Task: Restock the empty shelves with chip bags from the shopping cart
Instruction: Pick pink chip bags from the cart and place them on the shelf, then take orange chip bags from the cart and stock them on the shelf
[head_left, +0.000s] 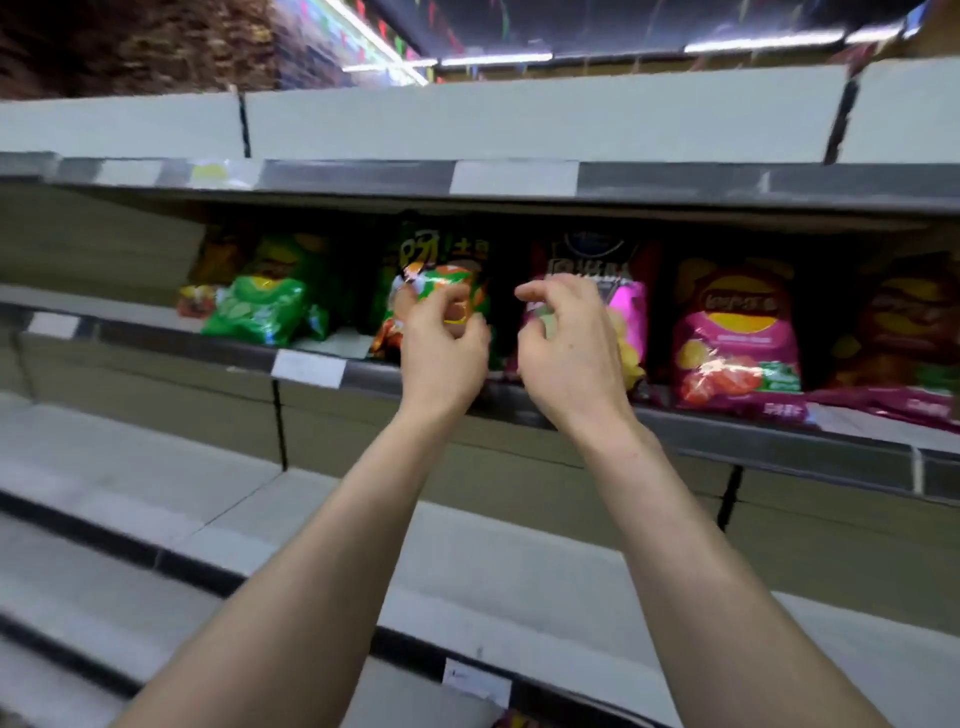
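The orange-and-green chip bag (415, 280) stands at the front edge of the middle shelf (753, 441), between a green bag (254, 312) and a magenta bag (631, 306). My left hand (444, 348) has its fingers (454, 307) curled round the bag's front. It looks light, puffy and slick. I judge a hard squeeze would crush the chips, so I'd hold it by the crimped top seam. My right hand (566, 348) hovers, curled, before the magenta bag; whether it grips anything I cannot tell.
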